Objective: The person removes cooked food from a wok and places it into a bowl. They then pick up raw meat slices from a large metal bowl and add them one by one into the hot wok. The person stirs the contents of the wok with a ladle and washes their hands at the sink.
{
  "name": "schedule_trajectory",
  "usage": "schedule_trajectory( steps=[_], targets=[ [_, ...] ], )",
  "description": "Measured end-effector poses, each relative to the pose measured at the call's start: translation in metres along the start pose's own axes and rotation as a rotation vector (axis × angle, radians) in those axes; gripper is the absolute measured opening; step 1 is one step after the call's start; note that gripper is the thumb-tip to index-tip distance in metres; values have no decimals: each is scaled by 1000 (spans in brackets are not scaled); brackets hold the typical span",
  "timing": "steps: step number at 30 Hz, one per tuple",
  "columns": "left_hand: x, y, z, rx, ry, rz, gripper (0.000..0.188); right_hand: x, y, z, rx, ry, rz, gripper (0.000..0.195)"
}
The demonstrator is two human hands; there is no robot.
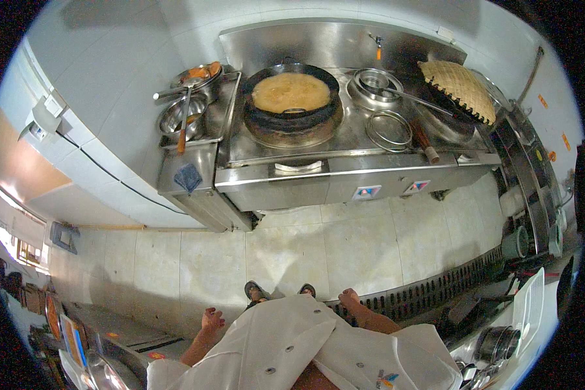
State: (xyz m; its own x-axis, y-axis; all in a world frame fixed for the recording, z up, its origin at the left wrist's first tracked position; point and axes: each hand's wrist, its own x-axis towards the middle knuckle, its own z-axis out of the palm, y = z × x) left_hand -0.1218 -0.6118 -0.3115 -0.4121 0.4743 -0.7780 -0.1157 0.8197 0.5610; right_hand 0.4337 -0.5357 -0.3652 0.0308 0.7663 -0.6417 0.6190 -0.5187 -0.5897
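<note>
My left hand [213,318] hangs by my side with its fingers loosely bent and apart, and nothing shows in it. On the other side, my right hand [349,296] hangs above the floor with curled fingers; its palm is hidden. Both hands are away from the stainless steel stove [287,181] in front of me. A large black wok [295,118] sits on the burner, with pale brown, bubbling liquid [291,92] in it. Right of the wok, a ladle [419,100] rests across nested steel bowls [374,80]. A round wire ring [390,130] lies nearer the front edge.
On the left tray [223,117] stand steel bowls [175,113] with a wooden-handled utensil [181,140]. A dark cloth [187,178] lies at the counter's front. A woven bamboo cover [456,87] and a brush [425,141] are at right. A slotted drain grate [434,280] crosses the tiled floor.
</note>
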Motion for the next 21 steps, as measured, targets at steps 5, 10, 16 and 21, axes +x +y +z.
schedule_trajectory(
  steps=[5,10,16,21],
  targets=[
    [4,0,2,-36,-8,28,57,12,8,-5,331,-40,77,40],
    [10,2,3,-71,22,-14,54,38,-16,-9,346,-128,82,34],
    [13,25,-20,-262,-47,-102,51,56,-166,-10,-25,-241,-483,38],
    [32,27,-30,-185,-2,-53,52,55,-348,9,32,-211,-659,42]
  ],
)
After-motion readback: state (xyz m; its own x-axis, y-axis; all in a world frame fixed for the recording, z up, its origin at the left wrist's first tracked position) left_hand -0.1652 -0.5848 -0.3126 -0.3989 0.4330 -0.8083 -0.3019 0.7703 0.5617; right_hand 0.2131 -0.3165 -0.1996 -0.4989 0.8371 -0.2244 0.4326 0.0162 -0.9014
